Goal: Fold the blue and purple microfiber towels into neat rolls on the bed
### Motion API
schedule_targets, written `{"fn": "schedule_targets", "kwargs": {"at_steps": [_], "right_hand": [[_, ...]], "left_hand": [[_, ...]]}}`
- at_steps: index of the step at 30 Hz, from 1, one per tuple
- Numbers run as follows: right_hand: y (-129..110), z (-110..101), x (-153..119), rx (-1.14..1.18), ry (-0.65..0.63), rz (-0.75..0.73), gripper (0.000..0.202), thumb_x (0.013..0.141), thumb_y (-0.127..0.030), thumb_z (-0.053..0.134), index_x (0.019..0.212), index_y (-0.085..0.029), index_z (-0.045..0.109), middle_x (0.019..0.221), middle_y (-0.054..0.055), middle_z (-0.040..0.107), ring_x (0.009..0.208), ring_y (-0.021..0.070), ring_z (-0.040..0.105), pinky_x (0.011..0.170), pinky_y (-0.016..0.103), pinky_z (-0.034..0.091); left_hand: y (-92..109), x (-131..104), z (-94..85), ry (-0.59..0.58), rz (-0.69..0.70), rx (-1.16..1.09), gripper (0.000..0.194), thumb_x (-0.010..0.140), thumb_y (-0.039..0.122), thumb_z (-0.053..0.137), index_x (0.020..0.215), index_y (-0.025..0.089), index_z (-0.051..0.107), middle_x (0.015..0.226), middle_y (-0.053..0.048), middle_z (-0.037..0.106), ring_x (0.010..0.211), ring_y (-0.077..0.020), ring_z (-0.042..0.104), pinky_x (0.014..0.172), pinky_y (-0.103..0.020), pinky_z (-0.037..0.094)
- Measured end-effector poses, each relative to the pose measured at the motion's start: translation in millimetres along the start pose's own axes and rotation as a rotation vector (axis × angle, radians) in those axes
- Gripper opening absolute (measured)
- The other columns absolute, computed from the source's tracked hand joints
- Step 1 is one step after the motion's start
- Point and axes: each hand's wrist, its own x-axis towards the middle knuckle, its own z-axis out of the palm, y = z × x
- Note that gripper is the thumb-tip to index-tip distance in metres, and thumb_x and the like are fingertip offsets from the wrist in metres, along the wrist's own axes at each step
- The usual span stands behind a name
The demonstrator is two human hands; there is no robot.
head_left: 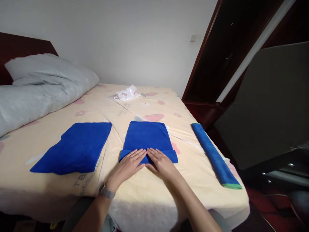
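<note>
In the middle of the bed lies a blue towel (148, 135), its near edge folded over into a flat band. My left hand (131, 164) rests on the left part of that band, fingers stretched out flat. Beside it my right hand (160, 162) presses flat on the same band, and the fingertips of both hands nearly meet at the centre. To the left a second blue towel (74, 149) is spread out, with an uneven outline. On the right a rolled blue towel (213, 153) with green ends lies along the bed's edge.
The bed (145, 193) has a pale yellow patterned sheet. A white plastic bag (127, 93) sits toward the back. A grey quilt (45, 87) is heaped at the left by the dark headboard (26, 45). A dark cabinet (207, 58) stands beyond the right edge.
</note>
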Motion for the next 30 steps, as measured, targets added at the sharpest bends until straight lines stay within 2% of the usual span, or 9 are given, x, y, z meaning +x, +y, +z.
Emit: {"fn": "schedule_targets", "kwargs": {"at_steps": [3,6,9,13,19,22,26,30], "right_hand": [[1.8,18.4,11.4,0.001,-0.013,0.003,0.051,0.097,-0.034,0.056,0.143,-0.013,0.052,0.143,0.017,0.054,0.134,0.0271,0.051,0.114,0.046,0.042],[8.7,22.1,10.0,0.007,-0.006,0.008,0.047,0.098,-0.032,0.056,0.142,-0.015,0.053,0.14,0.015,0.057,0.131,0.0261,0.055,0.113,0.045,0.044],[18.1,12.8,-2.1,0.021,0.0,0.006,0.047,0.098,-0.029,0.057,0.144,-0.019,0.052,0.14,0.013,0.058,0.131,0.0256,0.055,0.113,0.046,0.044],[35.7,-9.3,-27.1,0.035,-0.014,0.087,0.048,0.1,-0.031,0.053,0.146,-0.022,0.048,0.145,0.012,0.053,0.135,0.0265,0.05,0.114,0.051,0.041],[58.3,-29.4,-57.0,0.03,-0.061,0.181,0.046,0.103,-0.034,0.045,0.147,-0.021,0.047,0.149,0.01,0.049,0.14,0.0261,0.044,0.116,0.051,0.04],[60.6,-33.8,-63.3,0.022,-0.043,0.206,0.047,0.102,-0.035,0.045,0.147,-0.021,0.047,0.149,0.01,0.049,0.139,0.0263,0.045,0.116,0.051,0.039],[58.8,-40.4,-64.3,0.035,-0.039,0.205,0.058,0.094,-0.039,0.059,0.147,-0.021,0.047,0.149,0.011,0.048,0.139,0.0291,0.045,0.116,0.052,0.039],[58.2,-43.9,-61.1,0.055,-0.051,0.217,0.058,0.088,-0.028,0.061,0.144,-0.02,0.051,0.147,0.011,0.052,0.136,0.0289,0.049,0.114,0.049,0.042]], "left_hand": [[-2.9,4.7,9.2,0.001,-0.017,0.001,0.053,0.102,0.04,0.044,0.152,0.024,0.036,0.151,-0.006,0.048,0.138,-0.0207,0.047,0.116,-0.042,0.039],[-12.0,1.5,13.0,-0.012,-0.022,-0.014,0.052,0.102,0.041,0.044,0.151,0.026,0.037,0.15,-0.005,0.05,0.137,-0.02,0.048,0.117,-0.041,0.039],[-22.2,-5.9,11.8,-0.028,-0.026,-0.027,0.051,0.102,0.041,0.043,0.152,0.028,0.037,0.151,-0.004,0.048,0.138,-0.0198,0.047,0.117,-0.041,0.037],[-33.7,-18.4,7.0,-0.057,-0.06,-0.019,0.054,0.102,0.043,0.045,0.153,0.03,0.034,0.152,-0.004,0.046,0.14,-0.0199,0.045,0.119,-0.041,0.034],[-38.8,-30.0,-3.4,-0.061,-0.099,-0.01,0.054,0.101,0.042,0.048,0.152,0.031,0.036,0.153,-0.003,0.045,0.142,-0.0199,0.042,0.119,-0.041,0.034],[-41.7,-35.0,-11.5,-0.05,-0.121,-0.073,0.052,0.1,0.04,0.051,0.15,0.03,0.04,0.152,-0.003,0.047,0.14,-0.0201,0.044,0.119,-0.041,0.034],[-51.2,-45.8,-21.2,-0.048,-0.235,-0.218,0.049,0.096,0.039,0.055,0.143,0.029,0.051,0.15,-0.004,0.05,0.138,-0.0228,0.047,0.115,-0.042,0.041],[-60.1,-52.9,-22.1,-0.025,-0.339,-0.351,0.047,0.091,0.03,0.056,0.138,0.028,0.058,0.148,-0.004,0.052,0.135,-0.0235,0.051,0.112,-0.039,0.044]]}}
